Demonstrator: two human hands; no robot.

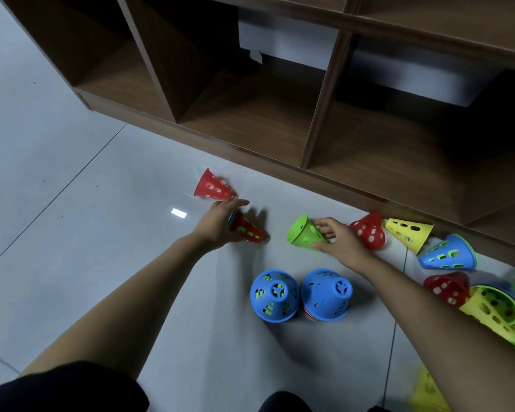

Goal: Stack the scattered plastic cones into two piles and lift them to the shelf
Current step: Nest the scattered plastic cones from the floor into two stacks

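Head view: my left hand [220, 224] clasps a red cone [249, 228] at eleven o'clock, my right hand [339, 239] a green cone [305, 233] at one, ready for the blue-topped piles [301, 295] below.

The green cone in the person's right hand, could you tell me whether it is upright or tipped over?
Tipped over: the green cone lies on its side, open rim facing left, right hand gripping its narrow end.

Four red cones [213, 185] showed on the floor, three blue cones [274, 295], and one green cone [305, 233] clear to see. Yellow cones [409, 233] numbered at least two; the right-edge heap was too jumbled to count. Two hands [217, 224] were out.
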